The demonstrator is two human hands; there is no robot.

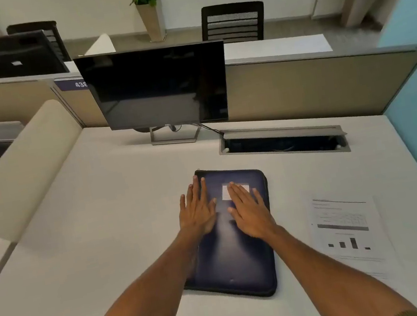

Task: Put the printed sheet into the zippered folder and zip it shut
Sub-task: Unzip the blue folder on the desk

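A dark blue zippered folder (235,261) lies flat and closed on the white desk, with a small white label near its far end. My left hand (198,209) rests palm down on the folder's far left part, fingers spread. My right hand (249,210) lies flat on its far right part, fingertips over the label. Neither hand grips anything. The printed sheet (348,233), with text, a table and a bar chart, lies on the desk to the right of the folder, apart from it.
A dark monitor (156,86) on a stand sits at the back of the desk (90,232). An open cable tray (283,142) is set into the desk behind the folder. Beige partitions bound the desk at the back and left; a blue wall stands at the right.
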